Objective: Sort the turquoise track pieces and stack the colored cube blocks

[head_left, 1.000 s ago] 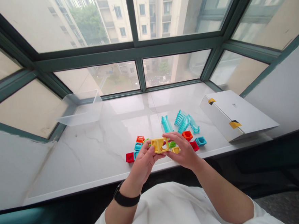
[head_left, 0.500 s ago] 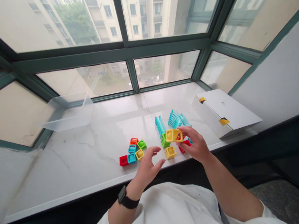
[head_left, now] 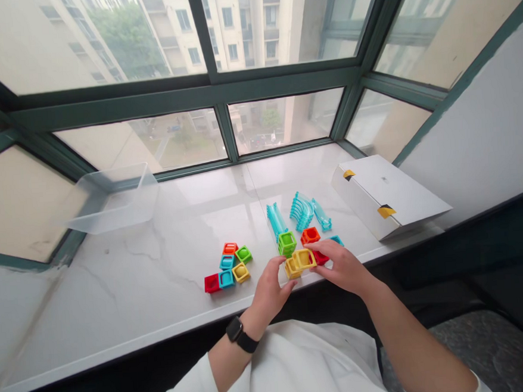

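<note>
My right hand (head_left: 344,266) pinches a hollow yellow block (head_left: 304,258) between thumb and fingers. That piece is low, at the right of a second yellow block (head_left: 292,269), and overlaps it in view; I cannot tell whether they are joined. My left hand (head_left: 270,288), a black watch on its wrist, has its fingers and thumb closed about the second yellow block's left side. Just behind stands a green block (head_left: 287,244). An orange-red block (head_left: 309,235) and a red block (head_left: 321,257) lie near my right fingers, the red one partly hidden.
Several coloured blocks (head_left: 227,279) form a group to the left. Clear blue track pieces (head_left: 301,211) lie behind the green block. A transparent plastic bin (head_left: 111,221) stands at the far left, a white box (head_left: 390,190) at the right. The marble sill's front edge (head_left: 164,336) is close.
My right hand has lowered the yellow block beside the other yellow one. My left hand has moved right and closed on that second block. The view has shifted slightly.
</note>
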